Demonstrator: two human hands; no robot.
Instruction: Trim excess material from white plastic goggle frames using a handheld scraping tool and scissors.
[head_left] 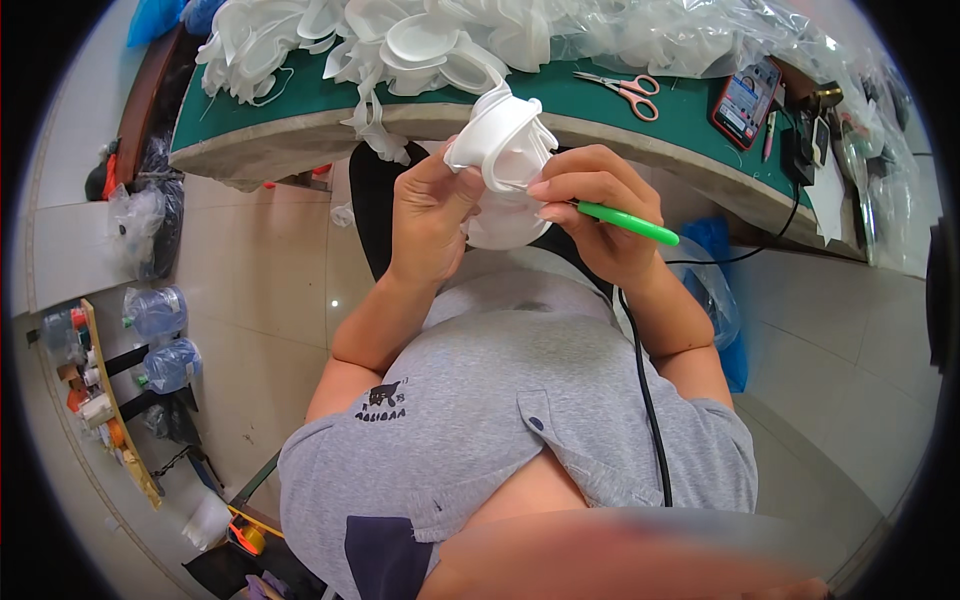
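My left hand [430,205] is closed on a white moulded, cup-shaped piece [500,130], pinching its left side between thumb and fingers in front of the table edge. A looped rim stands out on the piece, and a paler, thin part hangs below it. In my right hand [612,210] is a slim tool with a bright green handle [635,223], gripped like a pen. Its working end is hidden by my fingertips, which are at the piece's lower right rim. A white strip joins the piece to the pile of similar white pieces [420,40] on the table.
The green-topped table [310,85] has a pale, curved front edge. On it lie pink-handled scissors [625,92], a red-cased phone [747,103], a black adapter [797,155] with a cable, and clear plastic bags [640,40]. Large water bottles [158,312] stand at left. A black cable [648,400] crosses my shirt.
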